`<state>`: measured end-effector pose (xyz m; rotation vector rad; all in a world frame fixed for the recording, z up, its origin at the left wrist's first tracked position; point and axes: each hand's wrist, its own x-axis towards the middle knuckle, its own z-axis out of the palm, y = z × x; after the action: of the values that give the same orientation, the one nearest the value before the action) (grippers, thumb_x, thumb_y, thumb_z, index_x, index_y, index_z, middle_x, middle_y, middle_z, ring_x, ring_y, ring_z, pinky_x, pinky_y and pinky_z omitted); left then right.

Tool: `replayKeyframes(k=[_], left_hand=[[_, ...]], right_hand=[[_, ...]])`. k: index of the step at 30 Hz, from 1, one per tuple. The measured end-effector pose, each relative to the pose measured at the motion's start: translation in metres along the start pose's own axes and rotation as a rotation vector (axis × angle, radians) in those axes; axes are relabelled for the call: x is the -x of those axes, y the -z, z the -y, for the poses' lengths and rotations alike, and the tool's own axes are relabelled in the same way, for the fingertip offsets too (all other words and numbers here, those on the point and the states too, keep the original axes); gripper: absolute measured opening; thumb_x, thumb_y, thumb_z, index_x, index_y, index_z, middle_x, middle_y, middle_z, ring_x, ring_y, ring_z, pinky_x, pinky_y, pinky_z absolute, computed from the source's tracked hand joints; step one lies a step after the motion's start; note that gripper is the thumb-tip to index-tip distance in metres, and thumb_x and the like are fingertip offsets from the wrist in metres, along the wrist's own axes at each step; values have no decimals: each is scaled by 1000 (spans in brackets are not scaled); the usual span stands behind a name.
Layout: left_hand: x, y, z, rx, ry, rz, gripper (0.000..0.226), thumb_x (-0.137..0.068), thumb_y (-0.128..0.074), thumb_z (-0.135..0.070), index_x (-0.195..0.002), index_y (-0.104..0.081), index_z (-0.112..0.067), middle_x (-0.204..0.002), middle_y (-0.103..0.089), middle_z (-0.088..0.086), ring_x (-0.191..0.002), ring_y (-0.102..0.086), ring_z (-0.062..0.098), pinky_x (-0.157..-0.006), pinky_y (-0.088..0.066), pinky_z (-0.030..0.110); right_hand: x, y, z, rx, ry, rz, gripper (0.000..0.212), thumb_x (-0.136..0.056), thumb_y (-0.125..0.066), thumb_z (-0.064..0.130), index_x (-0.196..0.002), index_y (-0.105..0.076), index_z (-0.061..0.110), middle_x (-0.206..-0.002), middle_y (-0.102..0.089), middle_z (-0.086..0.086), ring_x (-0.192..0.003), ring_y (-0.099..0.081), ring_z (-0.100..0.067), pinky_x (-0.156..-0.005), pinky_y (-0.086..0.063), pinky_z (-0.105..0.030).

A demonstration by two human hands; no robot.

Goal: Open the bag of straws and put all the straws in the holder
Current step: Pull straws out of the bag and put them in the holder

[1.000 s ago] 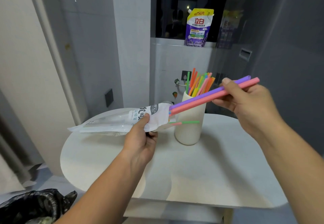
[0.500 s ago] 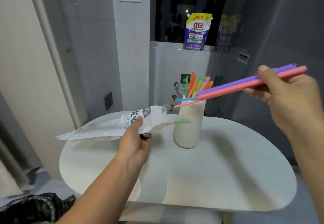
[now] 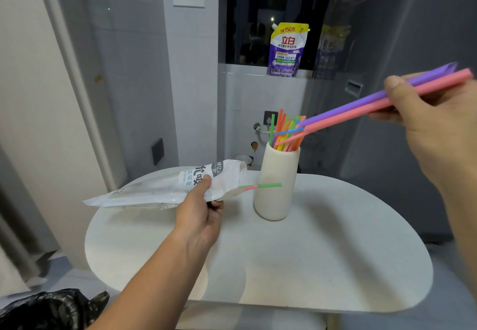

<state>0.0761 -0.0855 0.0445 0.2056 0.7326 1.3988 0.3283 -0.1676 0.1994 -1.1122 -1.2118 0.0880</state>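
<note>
My left hand (image 3: 200, 211) grips the white straw bag (image 3: 165, 187) near its open end, held level above the table. A green and a pink straw (image 3: 260, 186) poke out of the bag's mouth toward the holder. The cream ribbed holder (image 3: 276, 182) stands upright on the round white table (image 3: 309, 252), with several coloured straws (image 3: 284, 131) inside. My right hand (image 3: 428, 120) pinches a purple and a pink straw (image 3: 346, 110) at the upper right. Their thin lower tips reach the holder's mouth among the other straws.
A purple detergent pouch (image 3: 286, 50) stands on the ledge behind the table. A black bin bag (image 3: 46, 309) lies at the lower left on the floor. A grey appliance (image 3: 400, 71) stands to the right, a wall and door frame to the left.
My right hand has drawn the purple and pink straws fully out of the bag, up and to the right, and swung their tips to the holder's mouth. The left hand holds the bag still.
</note>
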Motion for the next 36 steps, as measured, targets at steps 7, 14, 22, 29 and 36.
replayKeyframes(k=[7, 14, 22, 29, 36], left_hand=[[0, 1, 3, -15, 7, 14, 11, -97, -65, -6, -92, -62, -15, -74, -66, -4, -46, -54, 3, -37, -35, 14], [-1, 2, 3, -2, 2, 16, 11, -97, -65, -5, -93, -62, -15, -72, -66, -4, -45, -55, 2, -38, -36, 14], [-1, 1, 5, -13, 5, 18, 10, -96, -66, -6, -95, -63, -16, -74, -68, -5, -46, -56, 2, -38, -37, 14], [0, 2, 4, -4, 10, 17, 11, -97, -66, -6, -94, -62, -16, -75, -67, -5, -47, -56, 2, -38, -37, 14], [0, 2, 3, -1, 12, 19, 11, -96, -65, -5, -95, -62, -15, -74, -68, -5, -46, -57, 2, -38, -37, 14]], right_hand=[[2, -12, 2, 85, -29, 143, 9, -92, -70, 19, -94, -72, 10, -87, -74, -7, -73, -76, -11, -64, -53, -11], [-8, -14, 8, 196, 26, 196, 13, -91, -71, 23, -95, -73, 10, -86, -73, -2, -70, -74, -4, -58, -49, -8], [-17, -16, 17, 211, 30, 165, 17, -89, -73, 28, -92, -72, 11, -83, -73, -2, -65, -74, -6, -59, -53, -11], [-30, -38, 18, 301, -14, 278, 23, -89, -72, 31, -98, -73, 10, -86, -74, -2, -70, -74, -8, -56, -52, -11], [-41, -38, 22, 393, 16, 301, 27, -90, -70, 37, -95, -71, 11, -83, -74, -3, -72, -74, -15, -63, -50, -25]])
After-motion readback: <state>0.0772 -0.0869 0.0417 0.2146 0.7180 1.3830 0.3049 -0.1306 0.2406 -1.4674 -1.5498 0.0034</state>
